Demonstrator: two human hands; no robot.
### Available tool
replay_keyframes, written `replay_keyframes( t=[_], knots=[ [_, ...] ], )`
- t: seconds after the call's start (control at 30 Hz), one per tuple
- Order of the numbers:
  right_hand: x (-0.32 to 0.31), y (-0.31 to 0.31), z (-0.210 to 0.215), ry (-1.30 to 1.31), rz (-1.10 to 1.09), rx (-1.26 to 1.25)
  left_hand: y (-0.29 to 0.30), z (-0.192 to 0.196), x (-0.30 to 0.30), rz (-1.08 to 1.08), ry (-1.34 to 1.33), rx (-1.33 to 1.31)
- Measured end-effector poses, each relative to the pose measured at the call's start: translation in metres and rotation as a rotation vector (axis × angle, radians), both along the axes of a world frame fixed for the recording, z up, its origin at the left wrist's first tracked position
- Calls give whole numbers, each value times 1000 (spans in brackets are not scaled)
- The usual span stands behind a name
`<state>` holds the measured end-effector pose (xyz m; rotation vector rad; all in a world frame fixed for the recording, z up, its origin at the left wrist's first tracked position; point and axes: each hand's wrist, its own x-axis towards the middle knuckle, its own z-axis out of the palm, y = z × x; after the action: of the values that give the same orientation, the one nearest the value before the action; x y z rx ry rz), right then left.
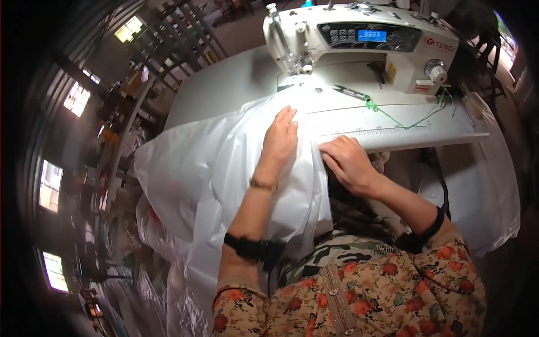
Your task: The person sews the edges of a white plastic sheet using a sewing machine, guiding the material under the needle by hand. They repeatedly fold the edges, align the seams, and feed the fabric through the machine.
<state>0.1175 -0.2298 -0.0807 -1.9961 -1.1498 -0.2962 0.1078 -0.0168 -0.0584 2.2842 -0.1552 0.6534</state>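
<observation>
A white, slightly shiny plastic-like sheet (224, 151) runs from under the sewing machine's needle area toward my lap, with folds along it. My left hand (279, 140) lies on the sheet just short of the needle, its fingers stretched out and pointing forward. At the sheet's right edge, by the table's front, my right hand (349, 163) is closed, thumb and fingers pinched on that edge. The white sewing machine (359, 48) stands at the far side with its lamp lit. Glare hides the needle and presser foot.
Thread snips (351, 91) with a green cord (401, 124) lie on the table (219, 87), right of the needle. A printed ruler scale (370, 131) runs near its front edge. More clear-white sheeting (485, 185) hangs at the right. Metal racks (174, 42) stand at the far left.
</observation>
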Motion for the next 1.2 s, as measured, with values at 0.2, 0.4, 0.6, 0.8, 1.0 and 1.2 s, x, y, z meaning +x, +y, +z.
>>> replay_keyframes(
  t=[0.2, 0.4, 0.6, 0.8, 1.0, 1.2],
  knots=[
    [-82, -32, -32, 1066, 158, 82, -61, -11, -177, 84, 69, 91],
    [-129, -36, -57, 1304, 436, 131, -68, -49, -235, 219, 179, 149],
    [-125, -43, -26, 1240, 329, -145, -45, -54, -255, 49, 542, -611],
    [-109, -108, -6, 1068, 315, -47, -44, -24, -267, -127, 579, -814],
    [-103, -110, -40, 456, -262, -483, -51, -36, -253, -40, 567, -709],
    [-115, -69, -4, 562, -68, 107, -56, -29, -248, 8, 475, -581]
  ],
)
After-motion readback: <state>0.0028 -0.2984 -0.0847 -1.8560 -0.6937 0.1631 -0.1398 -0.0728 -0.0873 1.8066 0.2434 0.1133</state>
